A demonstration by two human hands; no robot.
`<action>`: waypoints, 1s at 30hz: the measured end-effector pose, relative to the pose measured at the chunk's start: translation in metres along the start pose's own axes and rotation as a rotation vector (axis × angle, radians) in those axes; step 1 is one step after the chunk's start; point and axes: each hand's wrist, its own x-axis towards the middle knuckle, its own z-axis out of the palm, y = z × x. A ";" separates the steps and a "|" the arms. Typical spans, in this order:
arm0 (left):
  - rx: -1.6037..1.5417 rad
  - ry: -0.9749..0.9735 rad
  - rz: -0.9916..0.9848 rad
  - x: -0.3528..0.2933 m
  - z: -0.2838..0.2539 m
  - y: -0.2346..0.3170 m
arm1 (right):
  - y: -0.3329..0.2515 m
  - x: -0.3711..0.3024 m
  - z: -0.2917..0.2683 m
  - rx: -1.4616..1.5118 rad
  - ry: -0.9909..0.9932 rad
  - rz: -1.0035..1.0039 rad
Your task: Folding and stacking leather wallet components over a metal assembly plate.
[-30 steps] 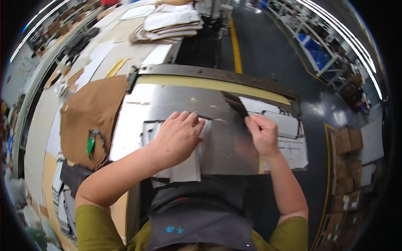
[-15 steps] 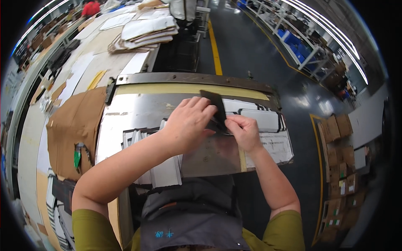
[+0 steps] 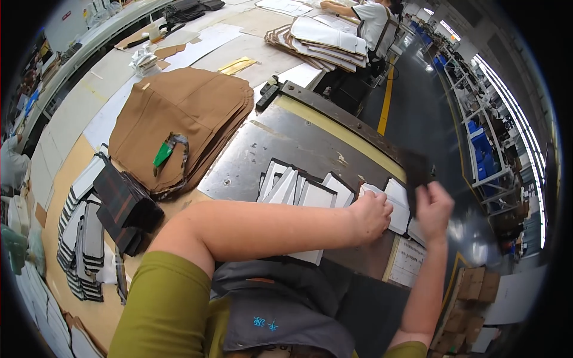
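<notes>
Boxes: cardboard boxes [image 3: 473, 283] are stacked on the floor at the near right; their contents cannot be made out.
Shelf: blue bins [image 3: 480, 143] are carried on a rack [image 3: 477, 107] at the far right; what is kept in them is too small to tell.
Left hand: the left hand [image 3: 371, 216] is bent over the white pieces [image 3: 316, 194], fingers curled and close together; whether one is gripped cannot be told.
Right hand: the right hand [image 3: 434, 207] is blurred, with thumb and fingers clamped on a dark piece [image 3: 416, 170] that is held up at the right end of the metal plate [image 3: 239, 170].
White pieces: these are spread on the plate, some left of the left hand, others between the two hands; part of the spread is hidden by the left forearm [image 3: 268, 230].
Plate's far edge: this is bordered by a metal bar [image 3: 352, 122].
Printed sheet: the printed sheet [image 3: 407, 261] is laid at the plate's near right.
Counter: on the counter [image 3: 68, 149], brown fabric [image 3: 179, 110] is piled left of the plate, with a green-handled tool [image 3: 162, 155] on top; plaid pieces [image 3: 119, 194] are heaped nearer.
</notes>
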 end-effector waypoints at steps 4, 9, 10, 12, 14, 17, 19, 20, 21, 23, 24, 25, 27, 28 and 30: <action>0.036 -0.009 0.017 0.009 -0.005 0.006 | 0.042 0.060 -0.038 0.767 0.659 0.208; -0.316 -0.109 -0.074 0.000 -0.016 -0.034 | -0.025 0.069 0.042 0.376 0.420 0.288; -0.328 -0.139 -0.233 0.008 -0.026 -0.050 | 0.005 0.065 0.082 0.637 0.372 0.083; -0.268 -0.025 -0.455 0.009 -0.031 -0.087 | 0.041 0.045 0.145 0.762 0.222 -0.079; -0.080 0.100 -0.517 -0.024 -0.015 -0.124 | -0.024 0.050 0.140 1.583 -0.123 0.769; -0.147 0.275 -0.103 -0.017 0.002 -0.135 | 0.001 0.026 0.158 1.338 0.050 0.114; -0.183 0.179 -0.139 -0.018 -0.001 -0.136 | -0.011 0.026 0.132 0.842 -0.081 0.002; -0.212 0.091 -0.165 -0.016 -0.005 -0.136 | -0.019 0.027 0.115 0.335 -0.191 -0.109; -0.215 0.090 -0.161 -0.016 -0.005 -0.137 | -0.022 0.028 0.109 0.332 -0.191 -0.104; -0.232 0.085 -0.163 -0.019 0.000 -0.136 | -0.025 0.028 0.102 0.229 -0.238 -0.175; -0.238 0.082 -0.158 -0.019 0.002 -0.136 | -0.027 0.029 0.099 0.226 -0.240 -0.168; -0.240 0.119 -0.171 -0.019 0.004 -0.135 | -0.028 0.029 0.097 0.200 -0.216 -0.220; -0.242 0.153 -0.180 -0.019 0.007 -0.133 | -0.025 0.028 0.099 0.173 -0.190 -0.268; -0.217 0.146 -0.176 -0.019 0.007 -0.132 | -0.023 0.026 0.101 0.147 -0.210 -0.274; -0.193 0.136 -0.172 -0.018 0.009 -0.133 | -0.022 0.027 0.103 0.123 -0.232 -0.276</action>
